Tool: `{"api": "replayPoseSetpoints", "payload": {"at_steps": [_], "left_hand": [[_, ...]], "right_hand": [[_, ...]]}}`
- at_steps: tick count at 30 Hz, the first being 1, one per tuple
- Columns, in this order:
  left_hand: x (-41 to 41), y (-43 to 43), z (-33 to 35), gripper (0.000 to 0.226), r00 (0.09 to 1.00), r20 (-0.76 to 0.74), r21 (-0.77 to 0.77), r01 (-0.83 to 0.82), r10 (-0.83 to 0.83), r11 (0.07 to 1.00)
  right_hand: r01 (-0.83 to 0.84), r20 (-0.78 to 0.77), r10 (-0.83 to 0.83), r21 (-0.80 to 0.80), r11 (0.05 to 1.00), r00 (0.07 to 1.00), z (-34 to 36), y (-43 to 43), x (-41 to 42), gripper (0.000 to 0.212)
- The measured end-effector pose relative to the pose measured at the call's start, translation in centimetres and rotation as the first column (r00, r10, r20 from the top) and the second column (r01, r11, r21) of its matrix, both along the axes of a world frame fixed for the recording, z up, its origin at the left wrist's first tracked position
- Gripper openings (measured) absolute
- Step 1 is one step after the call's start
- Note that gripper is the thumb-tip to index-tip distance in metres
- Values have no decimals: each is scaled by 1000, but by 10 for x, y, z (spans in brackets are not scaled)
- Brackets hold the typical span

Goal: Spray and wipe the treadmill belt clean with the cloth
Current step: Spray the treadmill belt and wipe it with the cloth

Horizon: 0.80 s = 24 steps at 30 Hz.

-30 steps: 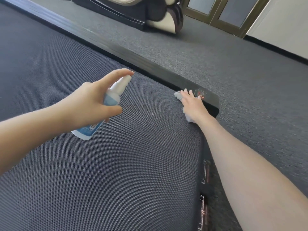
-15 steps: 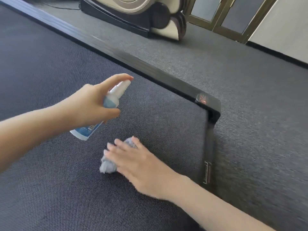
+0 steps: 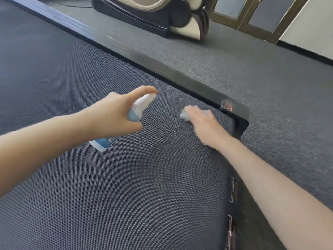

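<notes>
The dark textured treadmill belt (image 3: 111, 186) fills most of the view. My left hand (image 3: 115, 116) grips a small spray bottle (image 3: 138, 109) with a white top and blue label, held above the belt with the forefinger lying over the nozzle. My right hand (image 3: 203, 121) presses a pale crumpled cloth (image 3: 184, 115) flat on the belt near its far right corner. Most of the cloth is hidden under the hand, which is blurred by motion.
A black side rail (image 3: 162, 69) borders the belt and ends in a corner cap (image 3: 237, 112) with a red label. Grey carpet (image 3: 270, 87) lies beyond. A black and cream machine base (image 3: 162, 17) stands at the back, with framed doors (image 3: 255, 15) behind.
My right hand swept the cloth from the far corner toward the middle of the belt, then back out toward the corner. The left hand with the bottle stayed nearly still.
</notes>
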<state>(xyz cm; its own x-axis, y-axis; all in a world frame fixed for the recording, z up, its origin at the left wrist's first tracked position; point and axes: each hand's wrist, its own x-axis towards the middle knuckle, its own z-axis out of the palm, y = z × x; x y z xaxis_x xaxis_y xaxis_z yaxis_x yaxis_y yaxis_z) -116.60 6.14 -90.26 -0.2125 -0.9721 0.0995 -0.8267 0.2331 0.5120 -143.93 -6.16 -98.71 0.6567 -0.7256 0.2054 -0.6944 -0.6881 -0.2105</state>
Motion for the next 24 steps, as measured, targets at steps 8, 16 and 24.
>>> {"api": "replayPoseSetpoints", "payload": {"at_steps": [8,16,24], "left_hand": [[-50,-43,-11,64,994,91,-67,-56,62,996],[-38,-39,-8,61,992,118,10,-54,52,998],[-49,-22,-16,58,995,-23,-33,-99,99,994]], "right_hand": [[417,-283,-405,-21,909,869,-2,-33,-40,55],[437,-190,-419,69,897,888,4,-26,-37,47],[454,-190,-436,63,889,880,6,-23,-35,47]]}}
